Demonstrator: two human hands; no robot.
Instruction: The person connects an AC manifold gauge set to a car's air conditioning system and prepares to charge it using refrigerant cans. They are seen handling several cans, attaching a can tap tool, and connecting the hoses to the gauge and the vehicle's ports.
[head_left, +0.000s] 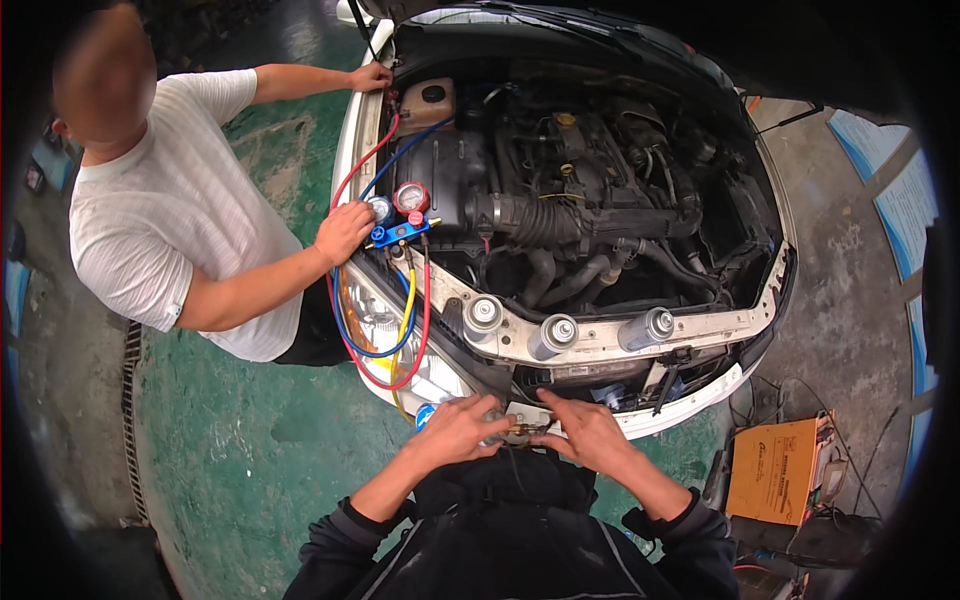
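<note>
Close to my body, in front of the car's bumper, my left hand [462,428] is wrapped round a small blue-and-white can [426,414], mostly hidden by the fingers. A brass valve fitting [524,429] sticks out of that hand toward the right. My right hand [592,432] has its thumb and fingers at the fitting's right end. To the left, a co-worker's hand [345,234] rests at a blue manifold gauge set [402,234] with a red and a blue dial. Red, blue and yellow hoses [428,310] loop down from it over the headlight.
Three spray-type cans, a left one [483,316], a middle one [556,335] and a right one [650,328], stand along the front crossmember [600,335]. Behind lies the open engine bay [570,190]. A co-worker [190,210] stands at left. An orange-brown cardboard box [775,470] sits at right among cables.
</note>
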